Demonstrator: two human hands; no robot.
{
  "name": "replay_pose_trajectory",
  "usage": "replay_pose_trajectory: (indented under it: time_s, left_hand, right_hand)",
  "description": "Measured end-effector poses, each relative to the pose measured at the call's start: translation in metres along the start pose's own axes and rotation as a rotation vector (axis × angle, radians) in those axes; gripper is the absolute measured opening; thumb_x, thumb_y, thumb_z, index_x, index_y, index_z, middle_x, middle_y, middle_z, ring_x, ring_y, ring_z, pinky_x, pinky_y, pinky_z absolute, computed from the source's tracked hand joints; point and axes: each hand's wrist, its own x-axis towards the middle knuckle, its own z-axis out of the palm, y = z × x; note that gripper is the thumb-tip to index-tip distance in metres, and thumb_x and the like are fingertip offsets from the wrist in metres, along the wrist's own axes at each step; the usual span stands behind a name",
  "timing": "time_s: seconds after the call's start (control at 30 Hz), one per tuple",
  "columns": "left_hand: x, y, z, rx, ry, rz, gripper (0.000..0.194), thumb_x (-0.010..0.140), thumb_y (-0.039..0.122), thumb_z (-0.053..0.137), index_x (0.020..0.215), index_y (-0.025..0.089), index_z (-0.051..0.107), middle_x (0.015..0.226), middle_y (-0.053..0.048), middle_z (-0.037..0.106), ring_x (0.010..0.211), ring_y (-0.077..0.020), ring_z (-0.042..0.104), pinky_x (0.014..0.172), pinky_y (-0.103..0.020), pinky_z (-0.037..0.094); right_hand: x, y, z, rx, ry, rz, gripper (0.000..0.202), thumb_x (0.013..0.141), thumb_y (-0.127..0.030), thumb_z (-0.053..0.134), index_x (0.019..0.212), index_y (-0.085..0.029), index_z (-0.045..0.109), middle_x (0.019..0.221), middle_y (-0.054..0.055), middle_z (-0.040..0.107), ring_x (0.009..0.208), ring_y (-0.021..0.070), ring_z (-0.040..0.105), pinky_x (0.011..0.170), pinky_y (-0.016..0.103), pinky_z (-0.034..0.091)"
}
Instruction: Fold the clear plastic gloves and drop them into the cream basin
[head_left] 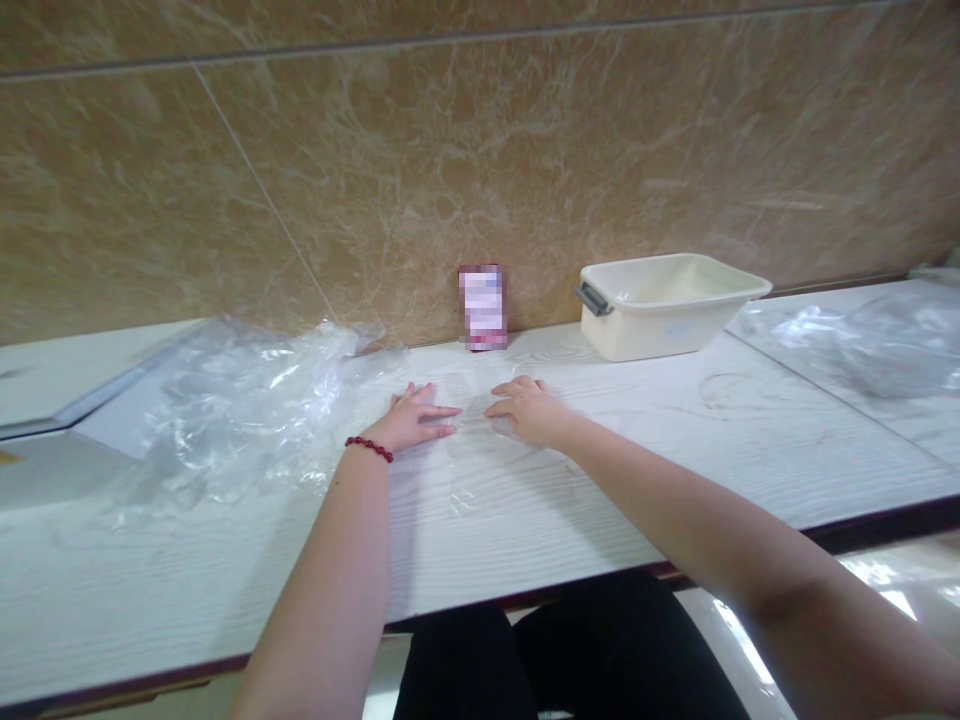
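A clear plastic bag [472, 470] lies flat on the white wood-grain table [465, 560], its outline hard to make out. On its left part rests my left hand [412, 415], fingers spread and a red bead bracelet [369, 446] at the wrist. My right hand [529, 408] lies across from it with the fingers stretched out, touching the plastic. A short gap separates the fingertips of the two hands. Neither hand grips anything.
Crumpled clear plastic bags [255, 410] are heaped on the left beside a white box [67, 460]. A phone-like red-edged object [484, 308] leans on the marble wall [450, 170]. A cream bin [652, 330] with a grey handle stands back right; more plastic [877, 335] lies beyond.
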Motion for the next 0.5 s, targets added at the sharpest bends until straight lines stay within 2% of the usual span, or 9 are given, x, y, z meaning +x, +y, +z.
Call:
replay_pose_trajectory:
  time_s: [0.27, 0.5]
  left_hand:
    - [0.0011, -0.0044, -0.0005, -0.024, 0.105, -0.076, 0.051, 0.073, 0.058, 0.031, 0.117, 0.035, 0.040, 0.136, -0.005, 0.020, 0.124, -0.0299, 0.003, 0.093, -0.054, 0.006]
    - [0.0038, 0.0013, 0.0030, 0.038, 0.049, -0.031, 0.047, 0.072, 0.060, 0.030, 0.113, 0.040, 0.043, 0.137, 0.001, 0.014, 0.123, -0.0338, 0.000, 0.091, -0.057, 0.007]
  right_hand:
    - [-0.0004, 0.0026, -0.0028, 0.003, -0.015, 0.031, 0.041, 0.071, -0.012, 0.039, 0.098, -0.038, 0.056, 0.118, -0.003, 0.043, 0.104, 0.0234, 0.032, 0.079, 0.041, 0.027]
    - [-0.0014, 0.0004, -0.0061, 0.014, -0.059, 0.046, 0.042, 0.072, -0.013, 0.038, 0.102, -0.038, 0.053, 0.120, -0.002, 0.041, 0.105, 0.0236, 0.031, 0.081, 0.043, 0.027]
